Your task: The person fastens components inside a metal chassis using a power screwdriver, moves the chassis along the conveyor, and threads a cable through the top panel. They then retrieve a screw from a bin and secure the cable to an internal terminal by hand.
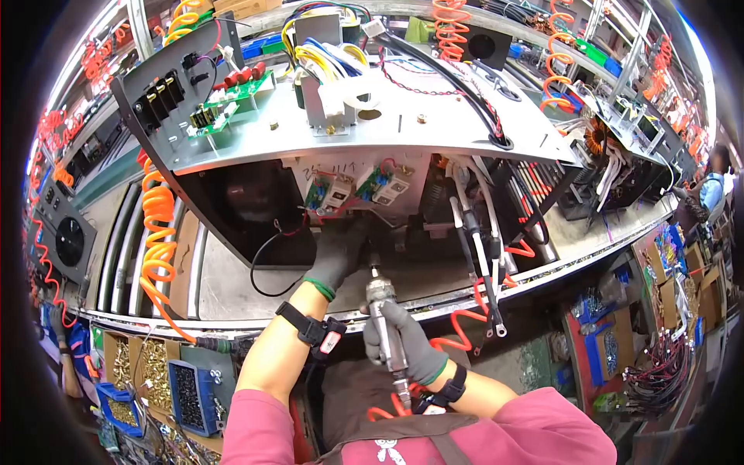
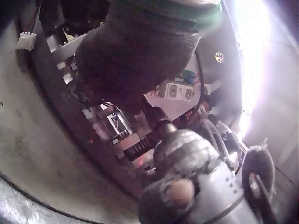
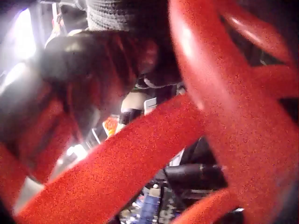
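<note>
The gloved right hand (image 1: pixel 407 345) grips a metal air screwdriver (image 1: pixel 381 294), which points up into the open metal cabinet (image 1: pixel 372 147). In the left wrist view the tool's wrapped head (image 2: pixel 187 149) fills the lower middle. The gloved left hand (image 1: pixel 339 252) reaches inside the cabinet beside the tool's tip; its fingers are hidden in shadow in the head view and behind the hand in the left wrist view. Small green boards with white parts (image 1: pixel 380 186) are fixed to the cabinet's inner wall. The right wrist view shows mostly a blurred red coiled hose (image 3: pixel 121 158).
Black and white cables (image 1: pixel 477 240) hang at the cabinet's right side. An orange coiled hose (image 1: pixel 159 232) hangs at the left. Screw bins, one blue (image 1: pixel 192 395), lie at lower left. More parts boxes (image 1: pixel 604 349) stand at right. Another person (image 1: pixel 709 190) is at far right.
</note>
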Demonstrator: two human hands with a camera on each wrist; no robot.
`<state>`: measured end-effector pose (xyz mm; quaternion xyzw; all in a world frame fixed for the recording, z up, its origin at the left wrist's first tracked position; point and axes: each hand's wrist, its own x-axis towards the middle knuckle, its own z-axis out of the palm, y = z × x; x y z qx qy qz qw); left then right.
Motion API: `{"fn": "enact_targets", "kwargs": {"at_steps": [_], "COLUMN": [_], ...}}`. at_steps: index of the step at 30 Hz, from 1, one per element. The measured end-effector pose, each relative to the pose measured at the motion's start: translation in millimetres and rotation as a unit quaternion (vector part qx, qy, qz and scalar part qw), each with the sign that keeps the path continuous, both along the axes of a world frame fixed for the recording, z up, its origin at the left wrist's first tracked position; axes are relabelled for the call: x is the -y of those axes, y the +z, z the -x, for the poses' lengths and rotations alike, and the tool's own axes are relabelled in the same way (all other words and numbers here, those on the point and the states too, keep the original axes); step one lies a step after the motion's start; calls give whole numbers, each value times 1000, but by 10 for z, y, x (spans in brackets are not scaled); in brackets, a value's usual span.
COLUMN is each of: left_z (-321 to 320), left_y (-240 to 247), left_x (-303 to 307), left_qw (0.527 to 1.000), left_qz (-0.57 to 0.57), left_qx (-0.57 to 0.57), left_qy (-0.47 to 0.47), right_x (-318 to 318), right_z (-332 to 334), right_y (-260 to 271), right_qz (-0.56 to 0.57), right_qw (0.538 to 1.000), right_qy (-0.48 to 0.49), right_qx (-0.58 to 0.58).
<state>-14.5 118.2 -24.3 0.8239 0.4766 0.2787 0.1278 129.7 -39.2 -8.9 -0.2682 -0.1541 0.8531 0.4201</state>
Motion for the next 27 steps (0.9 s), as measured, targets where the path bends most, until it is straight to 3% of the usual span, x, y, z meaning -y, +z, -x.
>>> {"fn": "enact_targets", "kwargs": {"at_steps": [1, 2, 4, 6, 8, 11, 13, 19, 27], "left_z": [-16, -16, 5, 228, 306, 284, 268, 296, 350], "left_y": [14, 34, 276, -39, -65, -108, 19, -79, -143], "left_x": [31, 97, 289, 413, 463, 416, 427, 429, 398], "left_qw": [996, 996, 976, 982, 982, 981, 969, 983, 971], "left_qz": [41, 43, 91, 108, 111, 114, 187, 117, 180], "left_qx": [81, 82, 166, 121, 149, 133, 135, 120, 152], "left_qy": [21, 20, 110, 94, 46, 80, 85, 72, 49], "right_x": [19, 36, 44, 38, 27, 12, -1, -44, -37], "right_z": [74, 142, 235, 310, 326, 339, 342, 353, 367], "right_y": [23, 38, 51, 42, 78, 143, 167, 171, 214], "right_qz": [3, 5, 9, -3, 12, 35, 32, 45, 26], "right_qw": [1000, 999, 998, 999, 999, 999, 999, 998, 996], "right_qy": [-12, -24, -32, -42, -41, -35, -33, -23, -22], "right_qx": [-24, -48, -57, -15, 2, 20, 27, 44, 78]}}
